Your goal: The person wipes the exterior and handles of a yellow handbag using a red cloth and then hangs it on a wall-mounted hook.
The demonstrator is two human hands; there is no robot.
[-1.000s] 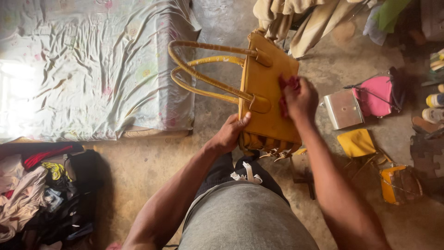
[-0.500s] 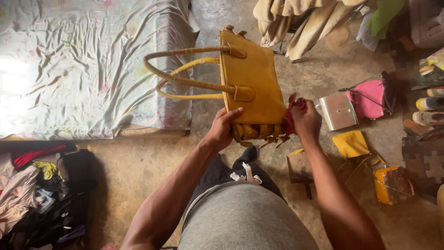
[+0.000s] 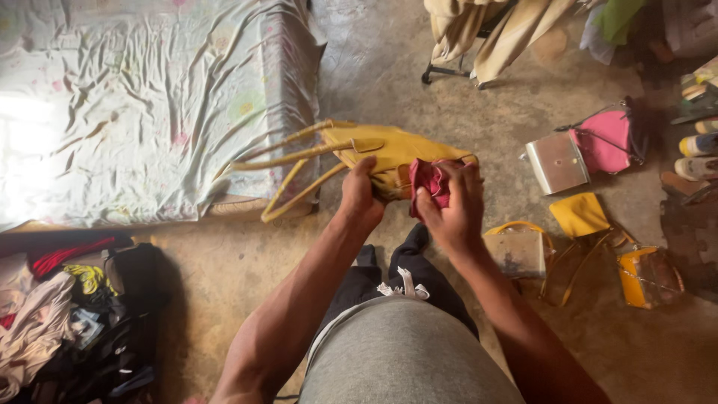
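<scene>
A mustard-yellow handbag [image 3: 385,150] with long handles is tipped nearly flat in front of me, its handles trailing left toward the mattress. My left hand [image 3: 360,196] grips the bag's near edge. My right hand [image 3: 454,212] is closed on a crumpled red cloth [image 3: 429,180], pressing it against the bag's near end. My grey shirt and black shorts fill the bottom of the view.
A sheet-covered mattress [image 3: 149,105] lies at the left. A pile of clothes [image 3: 67,314] sits at the bottom left. On the concrete floor to the right lie a silver purse [image 3: 555,162], a pink bag [image 3: 607,138], a yellow pouch [image 3: 579,214] and small clear-sided bags [image 3: 517,251].
The bag has tipped from upright to almost flat and dropped lower. My right hand with the red cloth moved from the bag's side to its near end.
</scene>
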